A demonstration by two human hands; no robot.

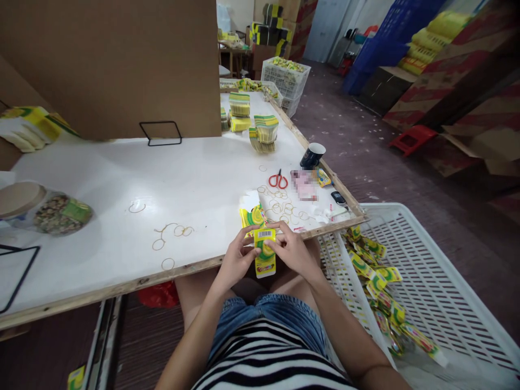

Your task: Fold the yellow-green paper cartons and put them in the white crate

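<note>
Both my hands meet at the front edge of the white table (122,179), above my lap. My left hand (235,260) and my right hand (293,250) are closed together on a small stack of yellow and green sachets (265,253) with a barcode facing up. More of the same sachets (252,215) lie on the table edge just behind my fingers. Several loose rubber bands (280,208) lie scattered on the table close by.
Red scissors (278,180), a dark mug (312,155) and a phone (338,197) sit at the table's right edge. Bundled sachet stacks (264,131) stand farther back. A white crate (439,281) at my right holds loose sachets (377,281). A jar (44,208) lies at left.
</note>
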